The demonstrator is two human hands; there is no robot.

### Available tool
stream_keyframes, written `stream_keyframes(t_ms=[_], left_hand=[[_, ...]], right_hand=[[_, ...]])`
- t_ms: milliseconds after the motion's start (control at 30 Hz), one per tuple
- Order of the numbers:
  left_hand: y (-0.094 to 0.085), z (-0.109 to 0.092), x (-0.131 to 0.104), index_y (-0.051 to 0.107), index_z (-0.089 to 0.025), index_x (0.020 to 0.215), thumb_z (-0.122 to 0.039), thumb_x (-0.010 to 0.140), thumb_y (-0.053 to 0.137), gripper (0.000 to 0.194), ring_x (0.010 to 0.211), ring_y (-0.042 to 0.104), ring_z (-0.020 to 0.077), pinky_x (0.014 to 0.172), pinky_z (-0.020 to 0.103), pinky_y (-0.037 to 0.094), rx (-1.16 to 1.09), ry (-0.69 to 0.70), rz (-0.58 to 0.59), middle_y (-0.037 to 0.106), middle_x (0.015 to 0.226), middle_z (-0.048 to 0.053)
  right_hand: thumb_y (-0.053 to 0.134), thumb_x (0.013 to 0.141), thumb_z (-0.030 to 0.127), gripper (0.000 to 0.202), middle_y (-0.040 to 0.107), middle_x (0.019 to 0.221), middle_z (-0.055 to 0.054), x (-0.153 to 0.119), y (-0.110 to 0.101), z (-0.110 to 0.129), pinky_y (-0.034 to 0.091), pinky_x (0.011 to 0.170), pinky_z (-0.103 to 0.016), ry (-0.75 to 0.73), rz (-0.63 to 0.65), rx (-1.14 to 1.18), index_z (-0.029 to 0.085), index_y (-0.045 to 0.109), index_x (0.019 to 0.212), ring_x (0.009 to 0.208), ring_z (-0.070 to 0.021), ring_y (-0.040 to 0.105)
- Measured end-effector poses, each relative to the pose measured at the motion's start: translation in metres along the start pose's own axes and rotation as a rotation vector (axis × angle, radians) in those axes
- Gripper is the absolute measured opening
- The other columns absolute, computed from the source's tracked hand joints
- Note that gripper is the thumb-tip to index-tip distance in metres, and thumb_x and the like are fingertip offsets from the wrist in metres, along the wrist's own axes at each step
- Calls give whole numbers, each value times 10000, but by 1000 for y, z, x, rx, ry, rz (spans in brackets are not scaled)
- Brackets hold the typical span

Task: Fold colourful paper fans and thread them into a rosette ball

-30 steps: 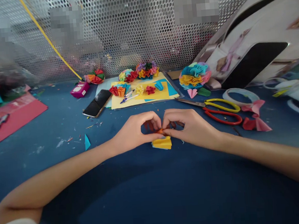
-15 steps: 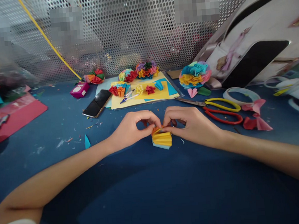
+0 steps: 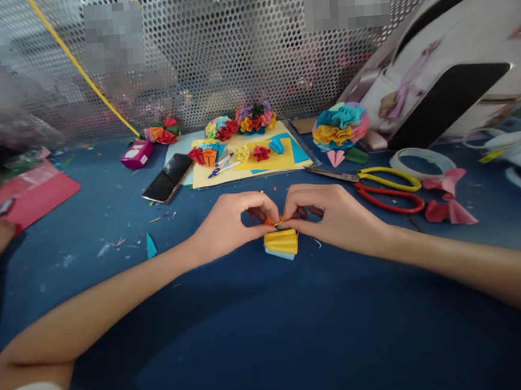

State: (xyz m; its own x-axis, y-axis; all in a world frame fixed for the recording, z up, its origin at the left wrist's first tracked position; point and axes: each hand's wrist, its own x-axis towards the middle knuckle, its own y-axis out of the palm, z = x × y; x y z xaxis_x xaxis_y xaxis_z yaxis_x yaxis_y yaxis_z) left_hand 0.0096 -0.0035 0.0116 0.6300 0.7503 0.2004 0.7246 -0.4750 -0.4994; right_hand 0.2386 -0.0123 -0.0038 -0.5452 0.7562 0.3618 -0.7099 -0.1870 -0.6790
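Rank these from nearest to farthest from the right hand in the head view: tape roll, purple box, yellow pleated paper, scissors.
From the right hand:
1. Yellow pleated paper, at the fingertips.
2. Scissors, just beyond the hand, handles toward the right.
3. Tape roll, farther right, past the handles.
4. Purple box, far off, back left.
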Motion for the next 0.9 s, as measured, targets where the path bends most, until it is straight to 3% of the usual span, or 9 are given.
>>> stream_keyframes(t_ms=[233,633,900], left_hand=[[-1,5,1,733,-147,873,-75,855,690,86,767,684,95,743,190,545,-48,-9,-15,752,852,10],[2,1,-4,757,-150,896,-153,874,716,47,736,718,119,706,199,571,14,32,-117,780,814,27],[-1,2,-5,785,-199,985,-154,961,608,184,821,735,143,769,228,558,265,292,-36,801,930,50]], right_hand=[[666,921,176,131,622,785,6,2,-1,0,391,585,-248,-6,8,16,208,659,794,663,-116,555],[660,908,178,155,601,754,17,1,-1,3,358,551,-252,45,9,31,212,625,760,598,-106,479],[620,885,131,155,596,762,14,1,-3,4,372,593,-250,-2,27,43,212,591,756,649,-115,523]])
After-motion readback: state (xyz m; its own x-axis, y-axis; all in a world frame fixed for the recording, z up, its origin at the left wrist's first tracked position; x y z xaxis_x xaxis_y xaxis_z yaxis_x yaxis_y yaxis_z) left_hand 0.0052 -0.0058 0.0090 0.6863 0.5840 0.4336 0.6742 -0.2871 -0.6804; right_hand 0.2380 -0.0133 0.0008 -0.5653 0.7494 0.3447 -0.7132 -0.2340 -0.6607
